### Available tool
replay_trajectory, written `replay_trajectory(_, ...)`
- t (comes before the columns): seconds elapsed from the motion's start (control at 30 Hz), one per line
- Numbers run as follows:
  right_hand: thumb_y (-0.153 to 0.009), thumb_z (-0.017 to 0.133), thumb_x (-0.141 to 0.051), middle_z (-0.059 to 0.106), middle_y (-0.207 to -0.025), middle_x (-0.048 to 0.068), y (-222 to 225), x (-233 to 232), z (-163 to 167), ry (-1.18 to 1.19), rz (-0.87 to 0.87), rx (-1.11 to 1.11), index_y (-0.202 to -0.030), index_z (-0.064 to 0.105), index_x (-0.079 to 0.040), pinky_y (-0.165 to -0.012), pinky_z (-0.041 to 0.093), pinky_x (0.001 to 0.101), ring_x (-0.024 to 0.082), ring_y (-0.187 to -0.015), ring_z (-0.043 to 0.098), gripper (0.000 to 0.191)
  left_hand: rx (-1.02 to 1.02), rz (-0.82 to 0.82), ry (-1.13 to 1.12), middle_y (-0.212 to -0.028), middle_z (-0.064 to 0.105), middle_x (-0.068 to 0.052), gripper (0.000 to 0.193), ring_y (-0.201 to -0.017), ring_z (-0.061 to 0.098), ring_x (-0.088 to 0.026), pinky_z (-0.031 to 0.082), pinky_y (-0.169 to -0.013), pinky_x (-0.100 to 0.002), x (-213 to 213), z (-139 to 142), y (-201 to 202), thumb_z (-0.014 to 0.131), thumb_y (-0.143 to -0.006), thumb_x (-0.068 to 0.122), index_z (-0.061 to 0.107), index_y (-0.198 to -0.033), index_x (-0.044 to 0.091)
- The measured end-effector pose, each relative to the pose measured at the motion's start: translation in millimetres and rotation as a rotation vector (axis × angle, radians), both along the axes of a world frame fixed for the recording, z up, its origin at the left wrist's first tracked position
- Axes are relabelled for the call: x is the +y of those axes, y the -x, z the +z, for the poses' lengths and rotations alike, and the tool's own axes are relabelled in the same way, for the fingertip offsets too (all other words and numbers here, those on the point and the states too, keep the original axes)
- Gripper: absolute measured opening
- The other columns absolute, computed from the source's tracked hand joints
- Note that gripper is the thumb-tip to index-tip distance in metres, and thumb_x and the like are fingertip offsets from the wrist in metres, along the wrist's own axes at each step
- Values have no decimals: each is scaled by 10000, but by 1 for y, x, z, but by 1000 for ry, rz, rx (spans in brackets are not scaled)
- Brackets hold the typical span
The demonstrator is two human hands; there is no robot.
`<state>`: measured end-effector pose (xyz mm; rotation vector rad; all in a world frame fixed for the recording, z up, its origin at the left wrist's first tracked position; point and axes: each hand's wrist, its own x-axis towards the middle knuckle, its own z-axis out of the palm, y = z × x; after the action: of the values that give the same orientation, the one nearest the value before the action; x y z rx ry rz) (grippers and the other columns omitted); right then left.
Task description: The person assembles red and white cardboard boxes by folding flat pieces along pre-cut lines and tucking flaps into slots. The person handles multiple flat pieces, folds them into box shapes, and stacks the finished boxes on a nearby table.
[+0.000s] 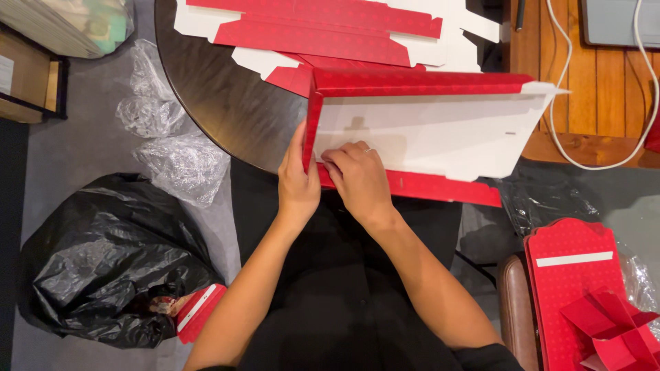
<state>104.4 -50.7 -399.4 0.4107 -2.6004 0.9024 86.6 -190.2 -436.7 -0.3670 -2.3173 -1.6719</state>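
A red cardboard box blank with a white inside (440,134) lies half folded on a dark round table (220,96). Its far and left walls stand up. My left hand (297,182) presses flat against the outside of the box's left wall at the near corner. My right hand (357,180), wearing a ring, has its fingers curled over the near red flap at that same corner, pressing it inward. Both hands meet at the corner over my lap.
More flat red-and-white box blanks (323,31) lie stacked at the table's far side. A full black rubbish bag (103,268) and crumpled clear plastic (172,154) lie on the floor at left. Red folded cardboard pieces (584,295) rest on a brown seat at right. A wooden desk with white cables (598,75) stands behind.
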Motion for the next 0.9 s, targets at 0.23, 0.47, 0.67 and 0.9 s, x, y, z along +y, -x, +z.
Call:
replay_trajectory(0.23, -853, 726, -33, 657, -964, 79, -1, 3, -1, 44, 59, 7, -1003, 749, -75, -816, 480, 451, 332, -944, 607, 157, -18, 14, -36, -1442, 600, -242, 517, -1352, 593, -406, 479, -1104, -424, 1, 3, 3, 488, -1006, -25, 430, -1517, 25)
replay_trajectory(0.47, -857, 738, -56, 678, -985, 39, 2, 9, -2, 35, 106, -11, -964, 754, -91, -826, 479, 432, 308, -971, 613, 114, -44, 29, -29, -1430, 611, -235, 513, -1333, 608, -401, 490, -1087, -426, 2, 5, 3, 478, -1010, -22, 429, -1518, 29)
replay_trajectory(0.67, -875, 741, -75, 658, -987, 39, 8, 8, 4, 20, 98, -23, -975, 731, -101, -795, 467, 426, 302, -966, 607, 103, -61, -32, -6, -1463, 579, -248, 542, -1361, 586, -405, 483, -1099, -418, -3, 1, 7, 507, -1020, -12, 382, -1546, 28)
replay_trajectory(0.9, -809, 826, -172, 613, -911, 36, 12, 1, 24, -114, -120, 103, -983, 697, -116, -798, 397, 443, 278, -888, 580, 224, -207, -351, -211, -1520, 500, -247, 692, -1406, 530, -313, 424, -1156, -391, -22, -9, 3, 558, -955, -36, 244, -1569, 26)
